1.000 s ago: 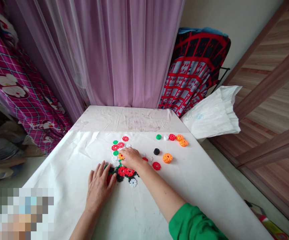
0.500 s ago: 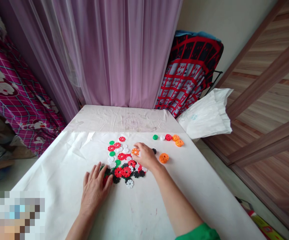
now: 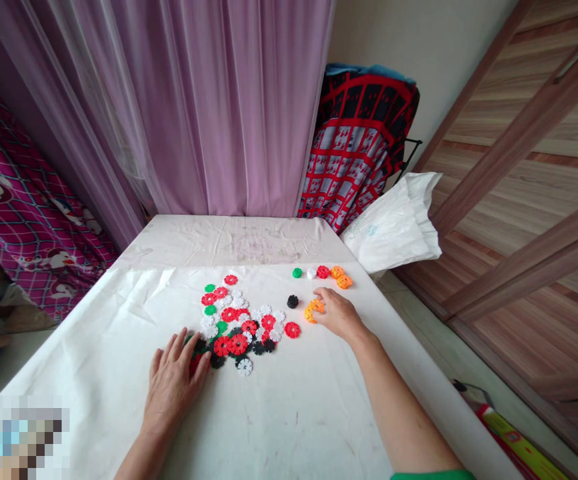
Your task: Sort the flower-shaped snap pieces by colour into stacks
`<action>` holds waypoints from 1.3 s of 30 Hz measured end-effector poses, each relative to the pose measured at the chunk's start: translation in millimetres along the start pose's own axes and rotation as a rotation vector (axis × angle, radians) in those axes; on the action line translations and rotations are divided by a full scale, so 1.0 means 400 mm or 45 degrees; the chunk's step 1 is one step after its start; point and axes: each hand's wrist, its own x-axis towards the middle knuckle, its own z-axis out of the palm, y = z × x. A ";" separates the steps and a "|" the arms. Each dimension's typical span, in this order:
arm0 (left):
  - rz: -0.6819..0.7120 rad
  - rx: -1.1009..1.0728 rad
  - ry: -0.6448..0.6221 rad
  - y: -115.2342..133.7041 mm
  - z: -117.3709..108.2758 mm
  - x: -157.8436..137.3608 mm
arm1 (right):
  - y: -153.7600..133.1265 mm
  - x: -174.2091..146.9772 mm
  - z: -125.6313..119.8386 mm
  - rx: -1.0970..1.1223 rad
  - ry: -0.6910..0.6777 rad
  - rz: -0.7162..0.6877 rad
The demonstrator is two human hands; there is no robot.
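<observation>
On the white-covered table [image 3: 119, 393] lies a loose pile of notched plastic snowflake discs [image 3: 239, 343] in red, white, black and green. My left hand [image 3: 173, 373] rests palm down at the pile's left edge, fingers spread, its fingertips over some red, green and black discs. To the right of the pile, my right hand [image 3: 341, 315] has its fingers closed on orange snowflake discs [image 3: 313, 311], partly hidden by the hand. A black disc stack [image 3: 293, 301] stands a little left of that hand. One red disc [image 3: 292, 330] lies at the pile's right edge.
Along the far right runs a row: a green stack [image 3: 297, 273], a white stack [image 3: 311, 274], a red stack [image 3: 323, 271] and orange stacks [image 3: 343, 281]. A white bag [image 3: 399, 227] hangs at the right edge. Purple curtains [image 3: 229, 113] close off the back.
My right hand has carried an orange disc from the pile rightward to the orange stack. The black stack is uncovered now. My left hand stays at the pile, and the view has shifted slightly.
</observation>
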 end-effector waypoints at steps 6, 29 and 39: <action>0.008 0.003 0.013 0.000 0.000 0.002 | 0.021 -0.009 0.020 0.070 -0.020 -0.016; 0.017 0.019 0.025 -0.005 0.001 0.002 | 0.160 0.009 0.148 0.026 0.508 0.371; 0.023 0.049 0.008 -0.010 0.002 0.006 | 0.263 0.073 0.080 0.022 0.481 0.592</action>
